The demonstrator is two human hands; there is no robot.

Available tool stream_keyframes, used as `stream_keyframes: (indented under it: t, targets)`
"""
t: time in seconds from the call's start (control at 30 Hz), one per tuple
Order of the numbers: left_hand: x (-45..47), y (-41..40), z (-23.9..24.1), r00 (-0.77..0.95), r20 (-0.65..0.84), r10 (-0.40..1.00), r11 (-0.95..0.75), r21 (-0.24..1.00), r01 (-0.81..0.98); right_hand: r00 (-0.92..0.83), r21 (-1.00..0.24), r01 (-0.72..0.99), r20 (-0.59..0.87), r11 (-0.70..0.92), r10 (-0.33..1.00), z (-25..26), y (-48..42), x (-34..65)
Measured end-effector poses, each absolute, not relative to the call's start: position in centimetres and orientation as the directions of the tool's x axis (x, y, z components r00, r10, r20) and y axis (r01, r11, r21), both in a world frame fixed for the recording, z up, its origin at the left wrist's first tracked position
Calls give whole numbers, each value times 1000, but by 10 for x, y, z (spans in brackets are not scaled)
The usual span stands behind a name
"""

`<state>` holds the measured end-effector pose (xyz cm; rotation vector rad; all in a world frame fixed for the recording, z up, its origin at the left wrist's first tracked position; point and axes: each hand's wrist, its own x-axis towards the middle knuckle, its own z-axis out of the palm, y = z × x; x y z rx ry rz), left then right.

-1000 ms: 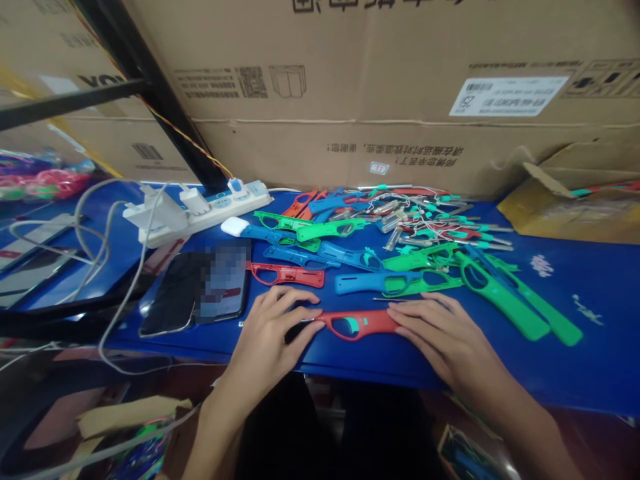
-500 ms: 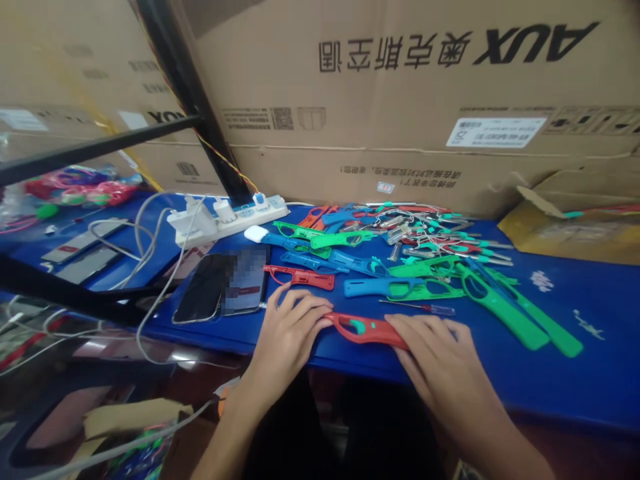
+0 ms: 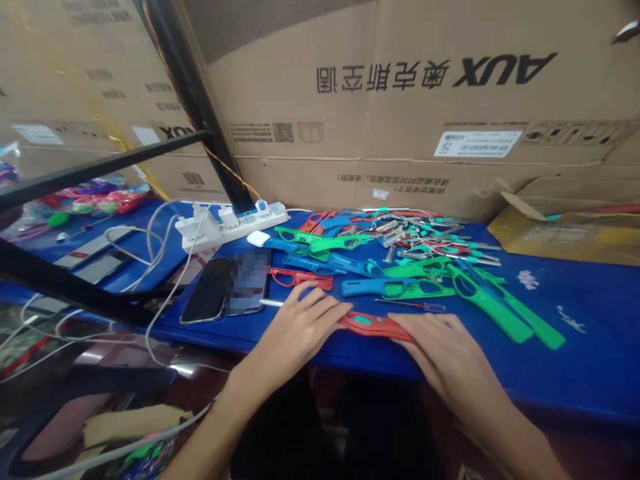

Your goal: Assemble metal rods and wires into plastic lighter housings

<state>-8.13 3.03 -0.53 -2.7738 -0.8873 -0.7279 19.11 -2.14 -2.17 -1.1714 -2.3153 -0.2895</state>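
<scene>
A red long-nosed lighter (image 3: 374,325) with a green trigger lies crosswise between my hands, over the table's front edge. My left hand (image 3: 315,319) is closed round its front part, and those fingers hide most of the trigger loop. Out past the left hand sticks a thin metal tube (image 3: 273,303), apparently the lighter's nozzle. My right hand (image 3: 447,347) grips the handle end from the right, covering its tip. Just behind the lighter are a screwdriver (image 3: 433,307), a blue casing half (image 3: 365,287) and a red casing half (image 3: 303,278).
Green casings (image 3: 495,307) and a heap of metal tubes with wires (image 3: 425,237) cover the back of the blue table (image 3: 590,293). Phones (image 3: 207,290) and a power strip (image 3: 250,219) sit left, beside a black metal frame (image 3: 210,140). Large cartons (image 3: 380,133) stand behind.
My left hand has slid right along the lighter, covering more of its loop. More metal tube now shows at the left. The camera view has shifted slightly.
</scene>
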Motion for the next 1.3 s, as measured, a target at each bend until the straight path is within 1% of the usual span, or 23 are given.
stream_keyframes:
  t: [0.2, 0.4, 0.5, 0.7, 1.03, 1.13, 1.3]
  targets:
    - [-88, 32, -18, 690, 455, 564, -804, 111, 584, -467, -114, 801, 496, 588, 732, -32, -20, 184]
    - [-97, 31, -22, 652, 374, 660, -750, 269, 604, -470, -160, 806, 412, 570, 780, -36, -15, 180]
    - [-98, 31, -20, 646, 353, 677, -736, 302, 606, -453, -193, 813, 382, 549, 805, -35, -13, 181]
    - [-95, 34, -21, 623, 360, 694, -720, 320, 617, -420, -281, 808, 343, 518, 840, -32, -9, 181]
    - [-94, 33, -21, 583, 411, 701, -707, 295, 642, -416, -332, 801, 288, 497, 863, -23, -7, 177]
    - [-93, 32, -19, 565, 421, 710, -696, 295, 654, -393, -341, 806, 300, 483, 869, -26, -6, 176]
    - [-93, 34, -20, 544, 437, 716, -685, 290, 669, -363, -345, 805, 358, 483, 860, -30, -4, 178]
